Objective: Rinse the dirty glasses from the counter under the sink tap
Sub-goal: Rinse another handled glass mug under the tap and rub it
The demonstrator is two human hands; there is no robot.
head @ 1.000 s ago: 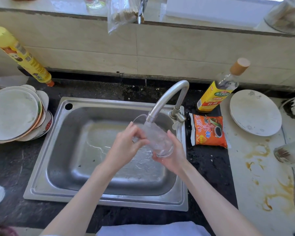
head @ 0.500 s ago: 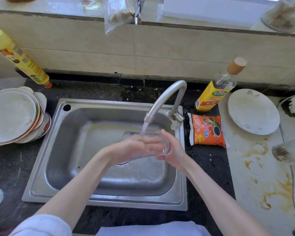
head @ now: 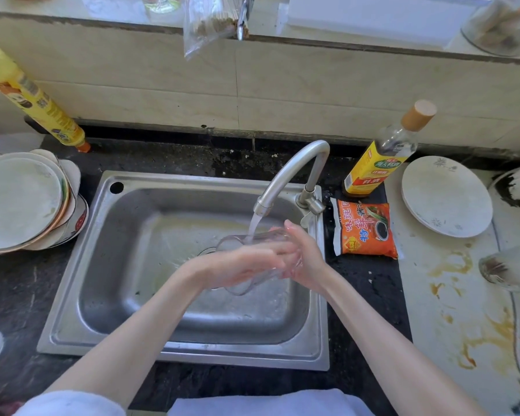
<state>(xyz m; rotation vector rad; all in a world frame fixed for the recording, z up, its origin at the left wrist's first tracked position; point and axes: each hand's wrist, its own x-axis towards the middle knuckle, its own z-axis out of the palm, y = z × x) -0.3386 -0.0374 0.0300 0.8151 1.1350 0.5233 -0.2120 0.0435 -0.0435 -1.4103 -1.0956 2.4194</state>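
Both hands, left hand [head: 246,265] and right hand [head: 305,259], grip and half-hide the glass [head: 246,240]

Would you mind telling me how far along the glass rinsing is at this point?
Nothing visibly finished yet. In hand: both hands, left and right, hold a clear glass on its side under the running tap over the sink. Left: a dirty glass lies on the stained counter at the right.

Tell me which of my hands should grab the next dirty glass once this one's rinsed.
Right, probably. The dirty glass lies on the counter right of the sink, on the right hand side; the left hand would cross over.
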